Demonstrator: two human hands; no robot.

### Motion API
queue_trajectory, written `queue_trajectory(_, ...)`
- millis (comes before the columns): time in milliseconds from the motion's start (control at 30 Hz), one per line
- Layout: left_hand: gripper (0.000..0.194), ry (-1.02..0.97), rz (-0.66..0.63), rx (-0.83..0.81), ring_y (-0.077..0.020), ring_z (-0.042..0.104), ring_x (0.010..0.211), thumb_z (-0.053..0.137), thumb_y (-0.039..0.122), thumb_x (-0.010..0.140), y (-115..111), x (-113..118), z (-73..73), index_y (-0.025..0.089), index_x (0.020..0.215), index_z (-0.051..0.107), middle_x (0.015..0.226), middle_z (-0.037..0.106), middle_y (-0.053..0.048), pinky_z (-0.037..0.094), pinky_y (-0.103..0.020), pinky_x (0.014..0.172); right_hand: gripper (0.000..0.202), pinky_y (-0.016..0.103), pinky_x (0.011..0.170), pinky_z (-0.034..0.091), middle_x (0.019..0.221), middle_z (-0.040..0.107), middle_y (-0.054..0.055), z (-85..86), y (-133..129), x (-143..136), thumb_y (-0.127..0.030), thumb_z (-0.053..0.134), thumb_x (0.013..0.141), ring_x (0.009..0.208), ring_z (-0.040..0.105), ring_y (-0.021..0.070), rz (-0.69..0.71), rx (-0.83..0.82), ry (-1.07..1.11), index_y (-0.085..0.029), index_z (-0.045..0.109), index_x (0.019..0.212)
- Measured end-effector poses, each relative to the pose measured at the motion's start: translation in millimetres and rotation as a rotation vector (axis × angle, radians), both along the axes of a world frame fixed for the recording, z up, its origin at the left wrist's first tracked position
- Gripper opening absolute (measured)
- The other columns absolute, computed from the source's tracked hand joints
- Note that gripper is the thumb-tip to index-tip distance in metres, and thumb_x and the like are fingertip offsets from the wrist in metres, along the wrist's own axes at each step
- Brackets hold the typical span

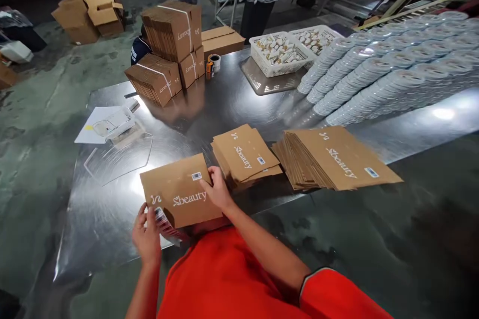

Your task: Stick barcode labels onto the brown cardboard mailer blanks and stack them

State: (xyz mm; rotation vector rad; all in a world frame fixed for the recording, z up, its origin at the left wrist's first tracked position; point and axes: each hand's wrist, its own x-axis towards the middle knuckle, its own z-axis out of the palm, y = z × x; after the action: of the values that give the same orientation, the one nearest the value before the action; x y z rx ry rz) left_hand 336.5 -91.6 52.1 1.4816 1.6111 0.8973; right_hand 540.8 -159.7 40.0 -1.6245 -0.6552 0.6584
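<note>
A flat brown cardboard box printed "beauty" is in front of me, tilted toward me above the metal table's near edge. My right hand grips its right edge, thumb on the front near a small white barcode sticker. At its lower left corner is my left hand, fingers curled, with a strip of barcode labels hanging beside the thumb. Part of that strip is hidden by the hand. To the right lie a small pile of flat boxes and a taller fanned pile, their top boxes bearing stickers.
Strapped box bundles stand at the back left of the metal table, near a tape dispenser. White baskets hold small packets. Rows of stacked round pale items fill the right. Paper and a clear plastic container lie left.
</note>
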Motion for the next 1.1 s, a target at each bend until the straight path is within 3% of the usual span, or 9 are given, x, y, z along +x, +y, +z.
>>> queue_trajectory(67, 0.034, -0.046, 0.008, 0.085, -0.0240, 0.055, 0.118, 0.055, 0.046, 0.082, -5, 4, 22.4, 0.019, 0.097, 0.070, 0.124, 0.063, -0.008, 0.043, -0.035, 0.098, 0.034, 0.031, 0.081, 0.049, 0.097, 0.059, 0.004, 10.0, -10, 22, -0.034, 0.055, 0.079, 0.089, 0.059, 0.0167, -0.106, 0.147, 0.091, -0.022, 0.038, 0.106)
queue_trajectory(167, 0.029, -0.081, -0.078, 0.171, -0.0212, 0.059, 0.112, 0.055, 0.041, 0.084, -11, 13, 46.5, 0.018, 0.075, 0.070, 0.124, 0.063, -0.006, 0.044, -0.028, 0.093, 0.040, 0.035, 0.089, 0.047, 0.106, 0.056, 0.008, 1.3, -33, 72, -0.036, 0.055, 0.078, 0.097, 0.058, 0.0181, -0.624, 0.178, 0.075, -0.021, 0.033, 0.107)
queue_trajectory(300, 0.029, -0.120, -0.160, 0.053, -0.0197, 0.062, 0.101, 0.056, 0.043, 0.084, -20, 22, 45.8, 0.018, 0.080, 0.070, 0.113, 0.067, -0.007, 0.046, -0.028, 0.085, 0.049, 0.043, 0.093, 0.043, 0.108, 0.051, 0.015, -36.4, -65, 117, -0.030, 0.063, 0.066, 0.104, 0.051, 0.0255, -0.961, -0.273, -0.002, -0.017, 0.036, 0.104)
queue_trajectory(400, 0.029, -0.139, -0.222, -0.012, -0.0194, 0.062, 0.098, 0.055, 0.043, 0.084, -29, 28, 37.9, 0.018, 0.086, 0.071, 0.106, 0.069, -0.007, 0.046, -0.029, 0.085, 0.054, 0.049, 0.093, 0.040, 0.113, 0.046, 0.022, -47.5, -73, 101, -0.030, 0.068, 0.062, 0.110, 0.044, 0.0329, -0.862, -0.506, -0.130, -0.013, 0.042, 0.105)
queue_trajectory(467, 0.030, -0.148, -0.269, -0.012, -0.0193, 0.062, 0.095, 0.055, 0.043, 0.085, -34, 33, 36.2, 0.018, 0.081, 0.071, 0.102, 0.069, -0.008, 0.047, -0.030, 0.082, 0.048, 0.046, 0.091, 0.041, 0.109, 0.048, 0.018, -37.1, -68, 70, -0.035, 0.063, 0.068, 0.105, 0.046, 0.0299, -0.738, -0.422, -0.188, -0.013, 0.044, 0.105)
queue_trajectory(633, 0.030, -0.145, -0.353, 0.003, -0.0190, 0.062, 0.091, 0.054, 0.042, 0.085, -40, 45, 38.9, 0.018, 0.083, 0.071, 0.094, 0.068, -0.007, 0.048, -0.029, 0.081, 0.035, 0.029, 0.073, 0.046, 0.090, 0.055, 0.003, 22.7, -35, -10, -0.039, 0.062, 0.073, 0.078, 0.053, 0.0148, 0.227, -0.002, 0.265, -0.020, 0.053, 0.100)
queue_trajectory(700, 0.030, -0.155, -0.368, -0.032, -0.0191, 0.062, 0.088, 0.053, 0.043, 0.085, -40, 45, 39.6, 0.018, 0.084, 0.070, 0.091, 0.068, -0.007, 0.049, -0.030, 0.080, 0.031, 0.026, 0.071, 0.046, 0.085, 0.055, 0.000, 41.0, -25, -28, -0.034, 0.065, 0.071, 0.076, 0.053, 0.0125, 0.418, 0.074, 0.408, -0.020, 0.054, 0.096)
queue_trajectory(900, 0.028, -0.374, -0.398, -0.207, -0.0171, 0.063, 0.090, 0.062, 0.041, 0.080, -44, 40, 40.5, 0.019, 0.098, 0.061, 0.098, 0.066, -0.005, 0.051, -0.027, 0.078, 0.015, 0.026, 0.074, 0.045, 0.085, 0.058, 0.000, 52.6, -23, -42, -0.025, 0.056, 0.077, 0.078, 0.055, 0.0118, 0.393, 0.036, 0.332, -0.019, 0.057, 0.091)
queue_trajectory(1100, 0.025, -0.417, -0.321, -0.367, -0.0104, 0.056, 0.063, 0.065, 0.041, 0.076, -34, 26, 26.4, 0.018, 0.077, 0.056, 0.070, 0.059, 0.002, 0.048, -0.022, 0.062, 0.033, 0.029, 0.079, 0.048, 0.089, 0.061, 0.002, 7.8, -8, -17, -0.040, 0.062, 0.074, 0.081, 0.057, 0.0140, 0.259, -0.034, 0.343, -0.019, 0.057, 0.099)
